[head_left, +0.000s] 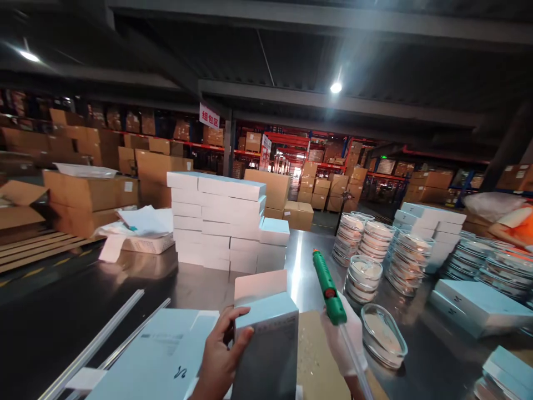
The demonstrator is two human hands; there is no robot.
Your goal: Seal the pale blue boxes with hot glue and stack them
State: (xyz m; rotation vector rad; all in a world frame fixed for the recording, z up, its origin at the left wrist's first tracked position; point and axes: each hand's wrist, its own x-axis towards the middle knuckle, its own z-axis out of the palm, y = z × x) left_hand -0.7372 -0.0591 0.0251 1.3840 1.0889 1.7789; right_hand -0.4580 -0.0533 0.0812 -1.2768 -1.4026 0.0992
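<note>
My left hand (225, 347) is bare and closed around the left side of an upright white carton (266, 350), thumb on the near face. The carton's top flap (260, 287) stands raised at the back. In a white glove, my right hand (345, 338) grips a green glue gun (327, 283), its orange tip pointing up and away, apart from the carton. A clear glue stick (353, 355) trails from the gun's rear. Left of the carton lies a flat white box (166, 339). Brown cardboard (314, 350) is between carton and glove.
White boxes (216, 222) are stacked behind the carton on the metal table (200, 289). Several stacks of lidded glass containers (362, 278) stand to the right, near more white boxes (478, 300). Clear glue sticks (100, 339) lie at left. An orange-clad person (520, 225) is at far right.
</note>
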